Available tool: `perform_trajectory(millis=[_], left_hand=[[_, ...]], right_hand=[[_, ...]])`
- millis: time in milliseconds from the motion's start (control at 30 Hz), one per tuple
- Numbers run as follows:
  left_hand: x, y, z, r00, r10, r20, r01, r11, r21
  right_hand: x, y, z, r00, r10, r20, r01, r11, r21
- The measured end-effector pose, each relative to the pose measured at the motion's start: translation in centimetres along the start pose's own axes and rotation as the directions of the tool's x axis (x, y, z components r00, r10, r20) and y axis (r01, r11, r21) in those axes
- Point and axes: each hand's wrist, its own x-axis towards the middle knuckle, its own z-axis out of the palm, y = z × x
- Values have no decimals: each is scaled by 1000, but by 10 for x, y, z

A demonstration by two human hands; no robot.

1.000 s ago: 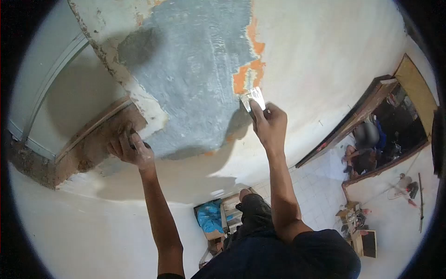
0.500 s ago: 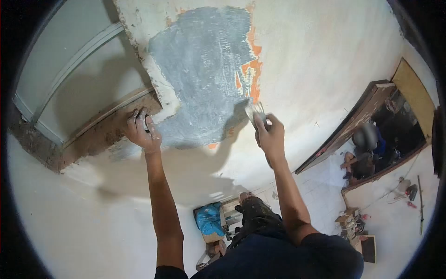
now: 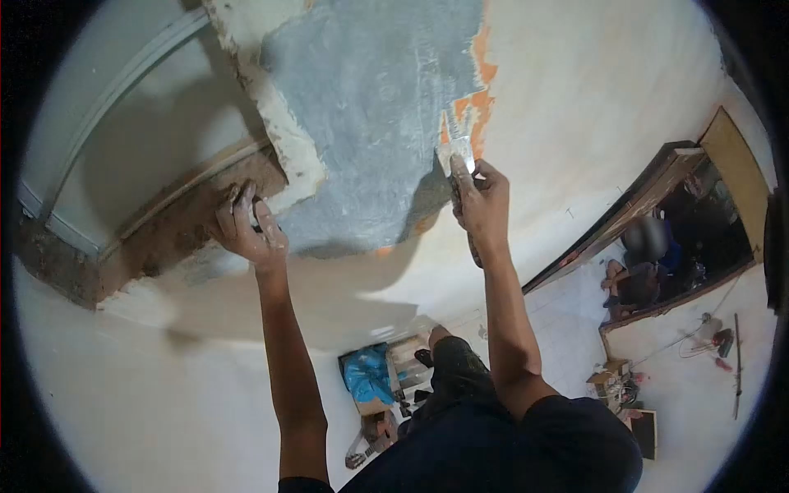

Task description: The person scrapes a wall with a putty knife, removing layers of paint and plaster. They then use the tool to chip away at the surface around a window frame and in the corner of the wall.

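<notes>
My right hand (image 3: 485,201) is closed round the handle of a putty knife (image 3: 457,153), whose wide blade rests against the wall. The blade meets the right side of a grey patch (image 3: 362,115), close to a strip of bare orange (image 3: 486,70) with pale streaks. My left hand (image 3: 251,230), smeared with white, has its fingers curled in front of the brown sill (image 3: 177,215) of the wall recess. Something dark shows between its thumb and fingers, too little to name.
A pale frame (image 3: 131,78) fills the recess at left. Low down lie a blue plastic bag (image 3: 367,374) and a cardboard box (image 3: 608,380). At right, a person (image 3: 645,255) sits by an opening with a dark wooden frame (image 3: 608,214). My leg (image 3: 456,361) shows below.
The view has shifted a little. My right hand has moved up the wall with the putty knife, now flatter against the patch's edge. My left hand stays by the sill.
</notes>
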Motion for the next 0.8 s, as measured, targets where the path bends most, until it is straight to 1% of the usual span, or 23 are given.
perform_trajectory(millis=[33,67,133,167,200,233,267,300,333,367,400,433,467,500,533,567,600,633,667,700,733,767,800], left_hand=[[2,-3,4,999,23,-38,-24,1000,-6],[-4,-5,7,1000,-16,-22,16,1000,-26],[-4,-8,6,1000,-14,-3,14,999,-30],[-1,-7,8,1000,0,-4,-1,1000,-31],[-1,-2,6,999,-41,-3,41,999,-13],[-3,-3,10,999,-37,0,37,999,-20],[-8,-9,12,998,-62,-11,62,997,-41],[-7,-12,12,996,-85,-26,83,995,-63],[-3,-9,9,997,-75,-27,73,995,-70],[0,-7,5,1000,-24,-12,24,1000,-17],[3,-6,4,1000,20,1,-20,999,41],[3,-7,6,1000,19,-12,-19,999,41],[2,-9,8,999,31,-28,-31,1000,4],[2,-11,8,998,42,-40,-44,999,-32],[2,-11,6,998,40,-46,-41,999,-26],[4,-8,4,999,40,-32,-41,999,-9],[5,-5,5,999,41,-24,-41,999,8],[6,-2,4,999,36,-35,-36,999,16],[7,-1,5,998,32,-45,-32,999,-16],[8,-1,5,998,29,-48,-32,998,-48],[7,0,4,999,31,-40,-33,998,-45],[5,1,3,999,27,-27,-27,999,-19],[5,1,3,999,25,-20,-25,1000,5]], right_hand=[[0,-5,0,998,68,12,-68,997,24],[1,-7,1,997,77,18,-77,997,18],[4,-7,-4,999,50,18,-50,999,-21],[13,0,2,996,-93,-8,94,995,26],[10,-27,7,996,-93,0,92,992,91],[24,-38,19,958,-279,-62,286,945,161],[40,-59,27,894,-438,-92,446,887,116],[52,-91,32,873,-479,-85,481,877,-3],[50,-122,29,826,-561,-61,553,826,-115],[47,-124,24,821,-567,-70,558,822,-116],[42,-124,18,822,-564,-81,563,826,-39],[34,-120,12,823,-562,-89,566,823,41],[20,-97,4,842,-534,-71,536,844,15],[-1,-61,-6,832,-550,-76,541,833,-113],[-17,-4,-23,883,-467,52,465,852,-240],[-32,85,-41,960,-189,206,275,768,-578],[-62,174,-71,952,-104,289,259,777,-573],[-81,181,-84,945,114,308,146,693,-706],[-84,182,-88,965,174,198,8,731,-682],[-84,181,-88,965,248,91,-135,758,-639],[-74,153,-80,985,167,45,-116,830,-545],[-59,110,-67,995,95,-15,-91,889,-449],[-46,87,-57,998,63,-14,-65,953,-297]])
